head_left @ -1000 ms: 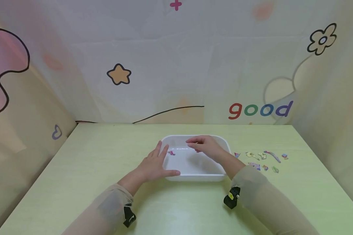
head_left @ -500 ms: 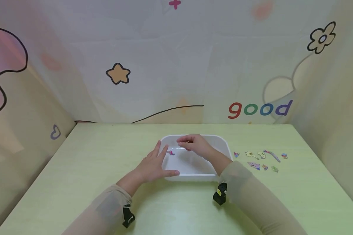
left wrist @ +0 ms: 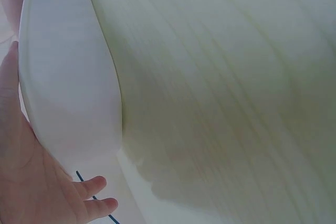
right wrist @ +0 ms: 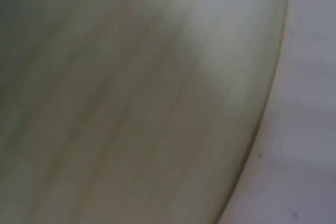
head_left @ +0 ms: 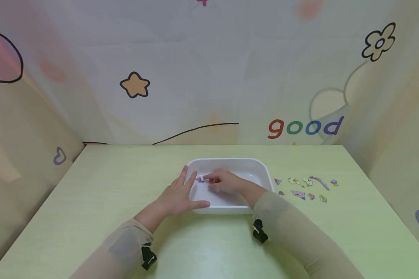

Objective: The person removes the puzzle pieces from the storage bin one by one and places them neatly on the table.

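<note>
A white shallow tray [head_left: 230,210] sits on the table before me. My left hand [head_left: 175,197] steadies its left end, fingers spread and thumb along the near rim. In the left wrist view, that hand [left wrist: 31,177] lies against the outer wall of the tray [left wrist: 73,77]. My right hand [head_left: 227,182] reaches low inside the tray, fingers bent, with the fingertips just right of a small pink cutout piece [head_left: 199,179] on the tray floor. I cannot tell whether these fingers hold anything. The right wrist view shows the tray's side [right wrist: 294,156] but not the hand.
Right of the tray, several small colourful cutout pieces lie flat in two loose rows, among them a long curved purple strip [head_left: 320,183], a purple piece [head_left: 298,194] and a green one [head_left: 322,198]. A printed cloth backdrop [head_left: 195,85] stands behind the table.
My right hand has moved left and down inside the tray, closer to the pink piece. The left hand stays at the tray's end. The head view has shifted slightly.
</note>
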### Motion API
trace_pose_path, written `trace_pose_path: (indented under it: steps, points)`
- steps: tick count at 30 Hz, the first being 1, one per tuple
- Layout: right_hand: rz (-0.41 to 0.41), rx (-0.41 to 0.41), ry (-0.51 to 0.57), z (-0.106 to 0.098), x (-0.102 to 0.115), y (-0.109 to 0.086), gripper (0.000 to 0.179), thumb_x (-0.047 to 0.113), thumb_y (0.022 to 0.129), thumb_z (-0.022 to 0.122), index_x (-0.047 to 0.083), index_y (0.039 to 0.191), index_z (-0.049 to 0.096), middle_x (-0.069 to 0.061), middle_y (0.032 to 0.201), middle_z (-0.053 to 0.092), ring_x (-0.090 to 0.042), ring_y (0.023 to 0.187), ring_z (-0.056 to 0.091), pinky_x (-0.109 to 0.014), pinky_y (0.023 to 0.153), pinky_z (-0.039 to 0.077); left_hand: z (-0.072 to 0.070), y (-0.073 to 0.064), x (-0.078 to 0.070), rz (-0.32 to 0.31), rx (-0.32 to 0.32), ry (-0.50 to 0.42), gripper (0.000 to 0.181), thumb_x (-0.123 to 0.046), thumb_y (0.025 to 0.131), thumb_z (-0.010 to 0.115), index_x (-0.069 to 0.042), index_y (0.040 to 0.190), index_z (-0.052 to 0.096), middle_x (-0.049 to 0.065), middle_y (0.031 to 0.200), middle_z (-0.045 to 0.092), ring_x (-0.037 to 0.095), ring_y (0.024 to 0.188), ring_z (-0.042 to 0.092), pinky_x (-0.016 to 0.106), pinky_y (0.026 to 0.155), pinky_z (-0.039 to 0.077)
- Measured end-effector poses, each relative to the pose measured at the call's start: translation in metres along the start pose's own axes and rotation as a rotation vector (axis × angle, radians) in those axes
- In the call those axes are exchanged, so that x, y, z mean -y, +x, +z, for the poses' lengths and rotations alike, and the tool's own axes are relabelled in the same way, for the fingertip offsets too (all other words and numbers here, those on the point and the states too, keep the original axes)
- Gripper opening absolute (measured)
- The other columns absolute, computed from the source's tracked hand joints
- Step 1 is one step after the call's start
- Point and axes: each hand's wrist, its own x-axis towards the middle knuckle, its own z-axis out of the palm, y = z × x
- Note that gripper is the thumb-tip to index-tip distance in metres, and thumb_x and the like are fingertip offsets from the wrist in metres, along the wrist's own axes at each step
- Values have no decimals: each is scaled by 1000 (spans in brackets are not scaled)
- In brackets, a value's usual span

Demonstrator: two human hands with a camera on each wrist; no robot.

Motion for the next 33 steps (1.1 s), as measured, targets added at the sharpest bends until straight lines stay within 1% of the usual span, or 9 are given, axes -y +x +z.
trace_pose_path:
  steps: [3,8,11,14,16,19,23,29,33]
  points:
    - [0,12,-61,2,3,-2,36,12,89,64,8,125,61,0,88,53,-14,82,45,-26,73,39,1,0,0,3,3,1,105,-74,73,54,-14,150,15,15,155,-6,43,132,27,57,101,29]
    - [21,11,-53,1,4,-2,18,14,88,65,12,105,71,3,88,57,-12,83,48,-27,76,41,1,1,0,1,9,-2,106,-76,73,53,-15,151,15,14,155,-8,44,132,28,57,100,30]
    - [-1,10,-63,2,4,0,26,17,87,67,11,112,67,2,86,56,-13,80,48,-27,74,41,1,0,1,-5,16,-3,106,-76,72,53,-17,151,14,13,155,-9,43,132,27,57,100,30]
    - [-23,26,-160,3,7,3,48,23,88,66,11,133,53,1,84,52,-12,78,46,-26,71,40,1,-1,1,-1,18,-11,105,-75,73,53,-16,151,15,14,155,-9,45,132,27,58,100,30]
    - [-18,40,-235,4,10,4,54,27,89,64,13,138,47,1,81,49,-12,76,44,-26,69,38,0,-1,1,3,19,-14,105,-75,73,53,-15,151,15,14,155,-8,45,131,28,58,100,30]
    - [-7,45,-315,5,12,4,50,29,90,63,18,137,50,1,78,47,-12,74,43,-25,66,36,-1,-2,1,9,18,-18,105,-75,73,54,-15,150,15,15,155,-9,45,131,28,57,100,30]
    - [-2,10,-312,7,13,3,38,26,87,67,19,124,61,2,81,49,-12,76,44,-26,69,38,-1,-1,1,9,20,-24,105,-75,73,54,-15,151,15,14,155,-9,46,131,28,57,100,29]
    - [-51,33,-356,9,12,3,48,34,86,66,19,132,56,3,85,48,-11,77,44,-26,69,38,-2,-2,1,9,21,-33,105,-74,74,54,-15,150,16,15,155,-9,47,130,28,60,99,29]
    - [-91,41,-318,9,12,2,39,28,86,67,17,124,63,3,89,51,-11,80,46,-25,71,39,-3,-2,0,16,23,-33,104,-74,74,54,-14,150,16,17,154,-8,48,129,29,61,98,30]
